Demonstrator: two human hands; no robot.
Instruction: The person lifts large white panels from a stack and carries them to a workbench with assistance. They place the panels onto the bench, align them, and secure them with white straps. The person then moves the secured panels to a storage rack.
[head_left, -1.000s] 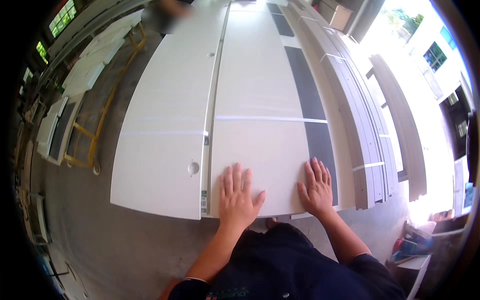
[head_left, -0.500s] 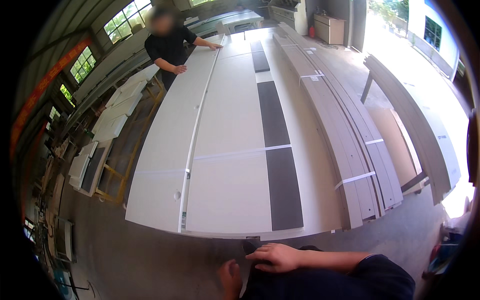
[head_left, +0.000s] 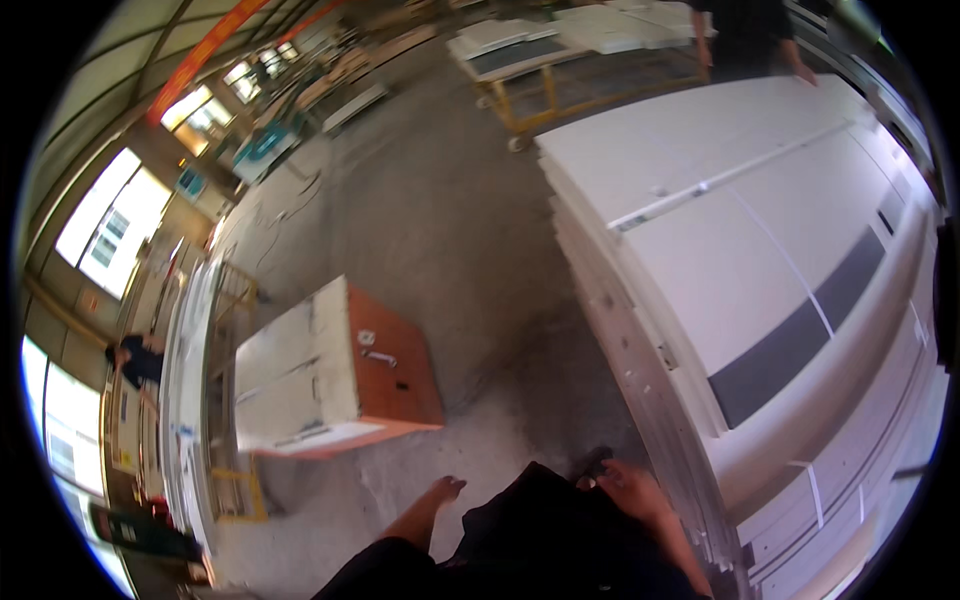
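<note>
My left hand (head_left: pixel 446 489) hangs in front of my body above the concrete floor, its fingers loosely bent and nothing visible in it. On the other side, my right hand (head_left: pixel 632 492) is held low beside the stacked panels, with its fingers loosely apart and no object seen in it. Both hands are somewhat blurred. To my right lies the large stack of white panels (head_left: pixel 690 300). A long dark grey strip (head_left: pixel 800 345) lies on top, crossed by a pale strap. A thin white strip (head_left: pixel 700 190) also rests there. The dark shoe (head_left: pixel 592 464) shows near my right hand.
Ahead on the left stands a cabinet (head_left: pixel 395 370) with orange side and pale top, bearing a roll of tape and a tool. Panels lie on yellow-framed carts (head_left: pixel 550 95) farther off. A co-worker (head_left: pixel 745 40) touches the stack's far edge; another person (head_left: pixel 138 360) is far left.
My view has swung left, so the panel stack now lies to my right and the orange-sided cabinet has come in. My hands have moved apart from each other.
</note>
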